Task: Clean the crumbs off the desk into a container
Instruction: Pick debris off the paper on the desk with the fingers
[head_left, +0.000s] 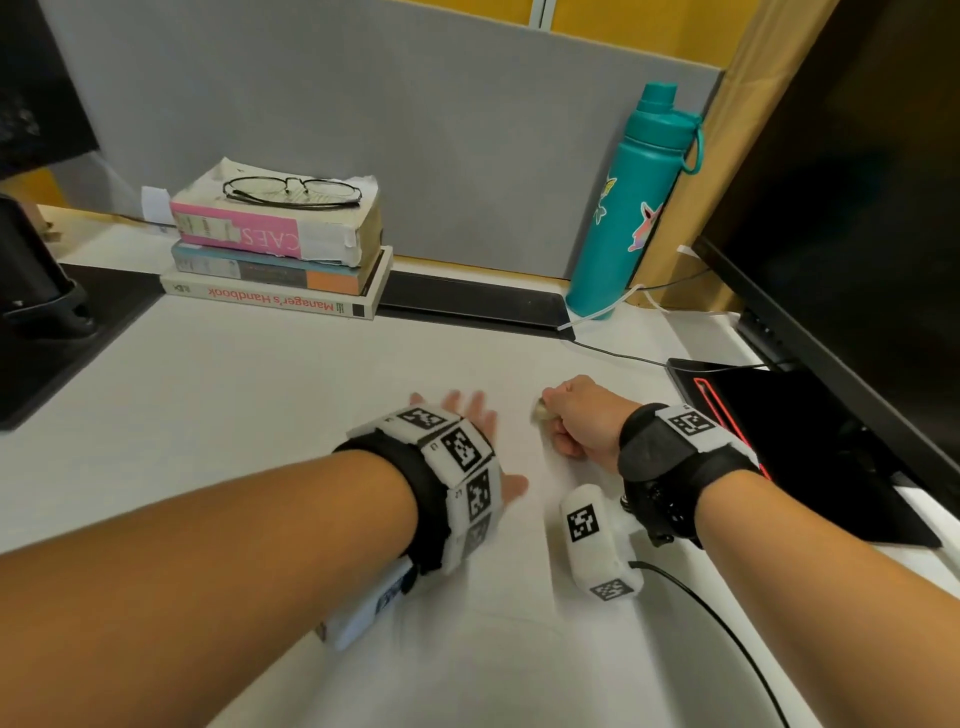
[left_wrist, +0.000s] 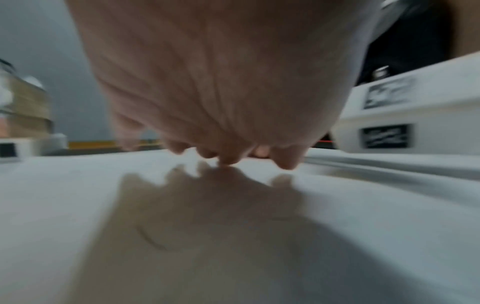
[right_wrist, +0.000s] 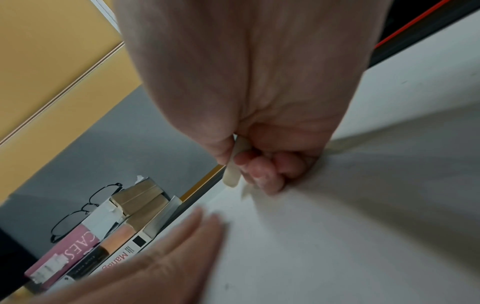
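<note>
From the head view, the left hand (head_left: 470, 415) lies flat on the white bench (head_left: 291, 395) with its fingers straight and spread, holding nothing. Just to its right, the right hand (head_left: 582, 421) is curled into a fist resting on the bench, pinching a small pale piece (head_left: 541, 413) at its thumb side; whether this is a crumb or a scraper cannot be told. No container can be made out. Beyond the left hand stands a stack of books (head_left: 275, 260) with a pair of glasses (head_left: 293, 191) on top, and beyond the right hand a teal bottle (head_left: 631, 208) stands against the grey partition (head_left: 415, 130). To the right of the right hand sits a black monitor (head_left: 852, 208). In the left wrist view, the blurred left hand (left_wrist: 221, 92) has its fingertips (left_wrist: 228, 161) touching the bench (left_wrist: 78, 205). In the right wrist view, the right hand (right_wrist: 259, 127) grips a flat, pale strip (right_wrist: 235, 164) between thumb and curled fingers, its lower end close to the bench (right_wrist: 363, 226); the left hand (right_wrist: 161, 263) lies flat nearby, with the books (right_wrist: 109, 230) and glasses (right_wrist: 83, 209) behind it.
</note>
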